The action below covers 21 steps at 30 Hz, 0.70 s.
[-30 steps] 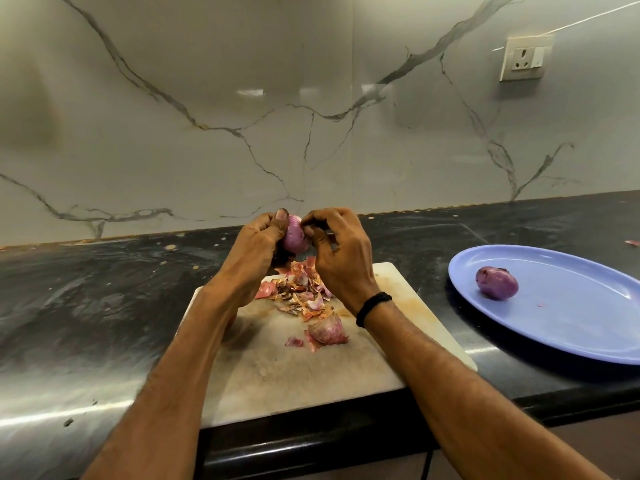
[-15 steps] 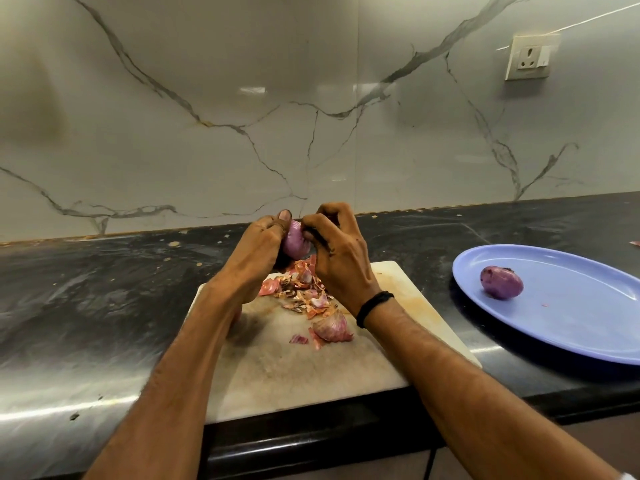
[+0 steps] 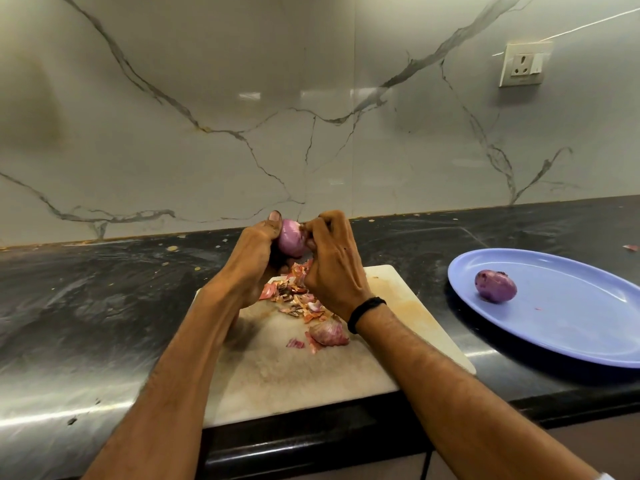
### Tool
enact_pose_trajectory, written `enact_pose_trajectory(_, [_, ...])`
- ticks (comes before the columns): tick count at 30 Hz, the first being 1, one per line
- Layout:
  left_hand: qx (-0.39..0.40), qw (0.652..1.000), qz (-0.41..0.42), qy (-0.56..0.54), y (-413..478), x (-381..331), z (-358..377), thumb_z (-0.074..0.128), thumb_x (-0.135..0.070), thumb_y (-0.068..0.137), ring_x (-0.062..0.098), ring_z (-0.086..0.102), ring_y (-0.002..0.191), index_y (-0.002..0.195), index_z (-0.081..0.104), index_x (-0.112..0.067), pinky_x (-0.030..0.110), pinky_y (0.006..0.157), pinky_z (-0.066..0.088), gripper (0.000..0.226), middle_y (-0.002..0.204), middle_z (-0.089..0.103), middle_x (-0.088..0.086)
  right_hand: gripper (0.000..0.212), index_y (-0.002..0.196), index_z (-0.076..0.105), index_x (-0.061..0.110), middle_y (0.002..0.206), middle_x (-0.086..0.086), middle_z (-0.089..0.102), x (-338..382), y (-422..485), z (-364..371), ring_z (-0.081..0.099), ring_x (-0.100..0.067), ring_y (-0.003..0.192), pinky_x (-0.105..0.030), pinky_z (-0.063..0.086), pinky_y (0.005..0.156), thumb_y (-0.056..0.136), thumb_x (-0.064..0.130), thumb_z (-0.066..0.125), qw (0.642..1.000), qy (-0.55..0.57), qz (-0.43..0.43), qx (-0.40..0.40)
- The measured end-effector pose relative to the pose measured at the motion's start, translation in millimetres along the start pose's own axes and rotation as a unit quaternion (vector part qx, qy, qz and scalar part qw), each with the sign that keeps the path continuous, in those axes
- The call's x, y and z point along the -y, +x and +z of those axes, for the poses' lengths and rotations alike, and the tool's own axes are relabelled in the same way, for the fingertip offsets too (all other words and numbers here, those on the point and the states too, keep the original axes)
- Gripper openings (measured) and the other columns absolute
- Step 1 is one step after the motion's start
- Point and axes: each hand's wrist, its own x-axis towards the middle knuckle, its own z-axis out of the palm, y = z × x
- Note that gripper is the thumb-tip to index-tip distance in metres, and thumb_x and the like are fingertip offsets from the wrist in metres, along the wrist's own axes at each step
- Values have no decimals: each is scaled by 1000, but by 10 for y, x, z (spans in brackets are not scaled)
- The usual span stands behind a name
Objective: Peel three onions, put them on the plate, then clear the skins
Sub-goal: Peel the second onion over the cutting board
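My left hand (image 3: 252, 258) grips a pink-purple onion (image 3: 290, 237) above the far end of a white cutting board (image 3: 298, 379). My right hand (image 3: 334, 265) has its fingers curled at the onion's right side, pinching at its skin. Under both hands a heap of onion skins (image 3: 294, 296) lies on the board, and a larger curved piece of skin (image 3: 327, 334) sits nearer to me. One peeled purple onion (image 3: 496, 285) rests on the blue plate (image 3: 571, 327) at the right.
A dark stone counter (image 3: 104, 306) carries the board and the plate; its front edge runs below the board. Behind it rises a marble wall with a socket (image 3: 523, 64). A small skin scrap (image 3: 631, 247) lies on the counter at the far right.
Both hands keep working the onion in the same spot; my right fingers have shifted at its right side, and more of the onion's pink surface shows.
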Motion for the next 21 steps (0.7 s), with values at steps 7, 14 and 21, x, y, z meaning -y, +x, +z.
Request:
enact_pose_trajectory(7, [-26,999,-6,-23,44,0,-41,40,-45,106,26,61,79,115,57,-13,37,74,54,37,106,63,20,28,103,51,4,96,-6,52,-62,23,-77,47,-9,84,-8,42,72,80,-11,48,979,122,148,-64])
enact_pose_trajectory(14, [-45,998,47,23,51,4,-56,60,-49,89,28,69,98,121,57,-15,40,79,62,47,117,63,9,59,134,50,10,120,-9,53,-5,21,-87,57,-16,102,-25,53,87,80,10,74,980,162,100,58])
enact_pose_trajectory(21, [-38,997,46,58,48,16,-72,41,-58,97,24,70,85,103,67,-20,38,79,61,46,102,69,8,65,138,48,17,129,-5,57,5,52,-125,56,-17,114,-33,51,99,80,6,76,950,215,175,145])
